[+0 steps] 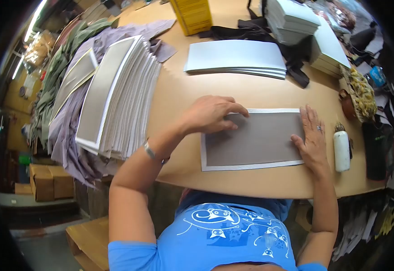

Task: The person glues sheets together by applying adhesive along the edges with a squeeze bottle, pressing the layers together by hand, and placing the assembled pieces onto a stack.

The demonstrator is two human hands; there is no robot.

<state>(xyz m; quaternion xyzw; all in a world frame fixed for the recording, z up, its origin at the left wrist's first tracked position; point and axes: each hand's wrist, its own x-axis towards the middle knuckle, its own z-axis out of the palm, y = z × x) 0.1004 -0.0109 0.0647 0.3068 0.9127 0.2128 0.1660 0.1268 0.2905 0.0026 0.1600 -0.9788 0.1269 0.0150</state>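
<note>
Lying near the table's [251, 183] front edge, the grey panel [255, 141] seems already seated on its white backing. Its right end is covered by the right hand [313, 137], thumb splayed; its far left corner by the left hand [217, 114], fingers loosely curled, apart. Leftward, similar panels [125, 99] are stacked, apparently done; farther back, white boards [235, 56] are seemingly left uncovered.

A single head-worn camera looked forward and down, from near above the left hand [213, 114], right hand [313, 137] and table [172, 97].
</note>
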